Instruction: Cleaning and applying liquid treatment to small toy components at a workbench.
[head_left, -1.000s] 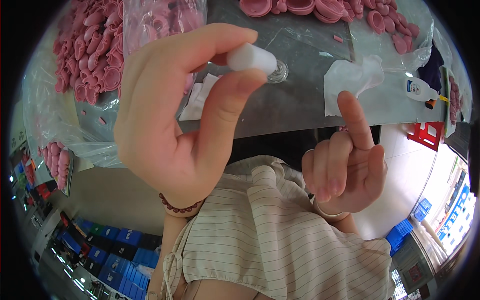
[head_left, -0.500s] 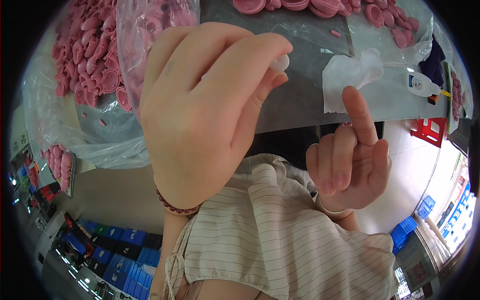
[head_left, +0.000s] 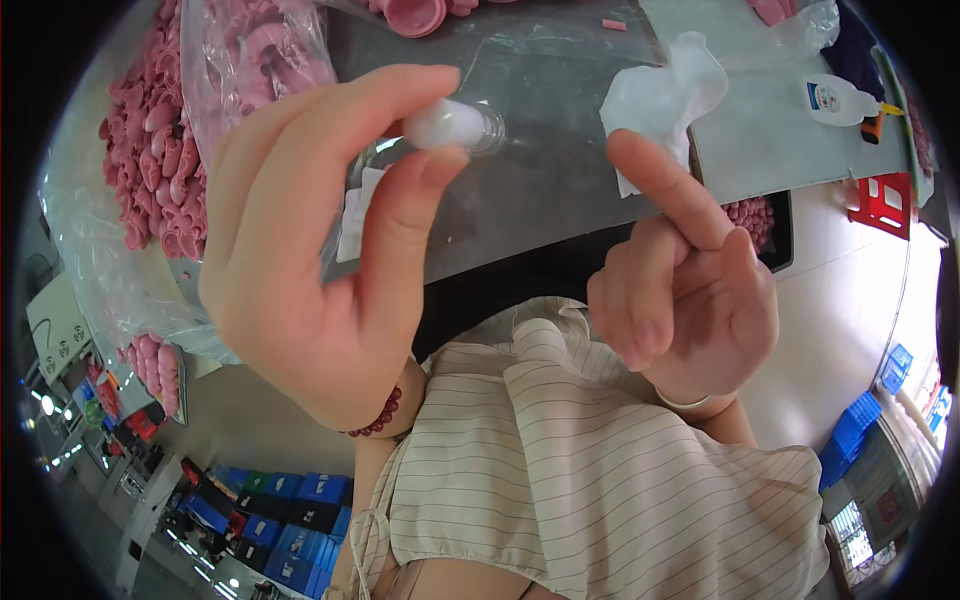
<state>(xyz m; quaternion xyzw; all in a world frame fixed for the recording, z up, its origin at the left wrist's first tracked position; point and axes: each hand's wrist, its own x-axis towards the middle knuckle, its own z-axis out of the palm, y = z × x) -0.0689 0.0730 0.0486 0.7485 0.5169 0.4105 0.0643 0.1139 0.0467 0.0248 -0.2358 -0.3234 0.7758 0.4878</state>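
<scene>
My left hand (head_left: 320, 230), with a dark red bead bracelet at its wrist, pinches a small bottle-like piece (head_left: 455, 125) between thumb and forefinger. That piece has a rounded white end and a clear end; its exact kind I cannot make out. It is held above the grey tabletop (head_left: 550, 110). Just beyond the table's near edge is my right hand (head_left: 690, 290), palm up. Its forefinger stretches toward a crumpled white cloth (head_left: 660, 90), the other fingers loosely curled with nothing visible in them. A pale bangle circles this wrist.
Pink moulded parts (head_left: 155, 150) lie heaped at the left, beside a clear plastic bag (head_left: 255, 60) of more. A white squeeze bottle with a yellow tip (head_left: 840, 102) lies at the right. A red stool (head_left: 882, 205) and blue crates (head_left: 290, 520) stand on the floor.
My left hand has moved left and turned, showing more of the pinched piece. My right forefinger now tilts further left. The whole view has shifted too.
</scene>
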